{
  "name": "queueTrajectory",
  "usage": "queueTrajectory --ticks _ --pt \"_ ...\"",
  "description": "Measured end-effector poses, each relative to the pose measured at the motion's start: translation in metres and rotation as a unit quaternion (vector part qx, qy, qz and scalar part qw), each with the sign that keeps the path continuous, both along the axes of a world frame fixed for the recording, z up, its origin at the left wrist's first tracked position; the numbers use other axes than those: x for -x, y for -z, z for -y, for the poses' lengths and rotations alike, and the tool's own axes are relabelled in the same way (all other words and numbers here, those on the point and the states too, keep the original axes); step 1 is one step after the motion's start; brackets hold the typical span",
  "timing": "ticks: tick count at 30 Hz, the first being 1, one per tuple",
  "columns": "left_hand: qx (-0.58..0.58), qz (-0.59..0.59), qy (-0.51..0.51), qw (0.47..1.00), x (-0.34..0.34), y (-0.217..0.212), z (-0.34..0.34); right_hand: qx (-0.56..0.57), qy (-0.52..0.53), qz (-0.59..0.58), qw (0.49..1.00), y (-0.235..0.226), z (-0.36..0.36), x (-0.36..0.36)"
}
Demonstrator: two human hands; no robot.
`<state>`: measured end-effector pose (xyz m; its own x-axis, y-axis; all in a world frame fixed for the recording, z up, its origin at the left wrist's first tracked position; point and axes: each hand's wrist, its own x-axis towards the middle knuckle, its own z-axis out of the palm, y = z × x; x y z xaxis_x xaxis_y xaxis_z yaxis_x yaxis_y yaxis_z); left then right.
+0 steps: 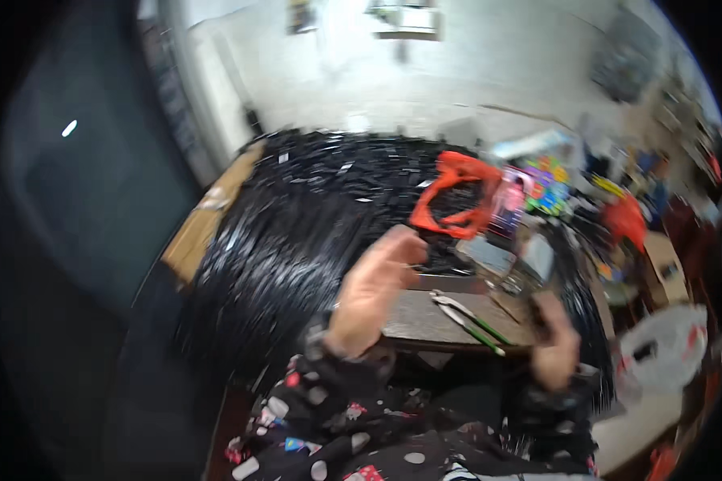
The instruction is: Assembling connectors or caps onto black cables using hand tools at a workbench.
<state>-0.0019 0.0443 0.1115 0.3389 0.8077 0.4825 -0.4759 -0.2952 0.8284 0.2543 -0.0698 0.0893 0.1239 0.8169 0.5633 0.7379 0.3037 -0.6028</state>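
Just left of right hand (555,346), pliers (467,315), untouched

Orange plastic bag (455,195) mid-table, colourful packets (547,184) beside (blurred), white bag (664,349) right

Dim, heavy motion blur, glare on wall, dark fisheye rim

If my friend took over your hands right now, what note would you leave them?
Left hand: raised over the big pile of black strips, fingers curled; too blurred to tell if it holds anything.
Right hand: at the right end of the small grey work board, seemingly around something dark; unclear.
Green-handled pliers lie untouched on the board between the hands.
An orange bag sits behind.
Done and left: cannot tell from here.
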Motion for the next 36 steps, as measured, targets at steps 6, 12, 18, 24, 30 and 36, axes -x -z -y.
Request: queueTrajectory --ticks 6,12,18,24,30,36 --pt "0.046 -0.434 -0.286 0.853 0.071 0.087 -0.056 0.047 0.283 0.217 0.933 0.028 -0.003 -0.253" --pt "0.01 -0.7 -0.496 0.514 0.181 0.147 -0.117 0.257 0.328 0.21 0.884 0.139 -0.026 -0.36" --pt "0.077 -0.764 -0.494 0.409 0.178 0.163 -0.15 0.265 0.346 0.239 0.868 0.219 -0.041 -0.414" --pt "0.082 -0.703 -0.5 0.498 0.204 0.148 -0.151 0.265 0.32 0.182 0.891 0.217 -0.037 -0.425" --pt "0.16 -0.677 -0.469 0.544 0.203 0.097 -0.129 0.296 0.284 0.247 0.878 0.136 -0.044 -0.331" --pt "-0.028 -0.702 -0.497 0.509 0.223 0.167 -0.14 0.087 0.002 0.209 0.974 0.075 -0.069 -0.124"
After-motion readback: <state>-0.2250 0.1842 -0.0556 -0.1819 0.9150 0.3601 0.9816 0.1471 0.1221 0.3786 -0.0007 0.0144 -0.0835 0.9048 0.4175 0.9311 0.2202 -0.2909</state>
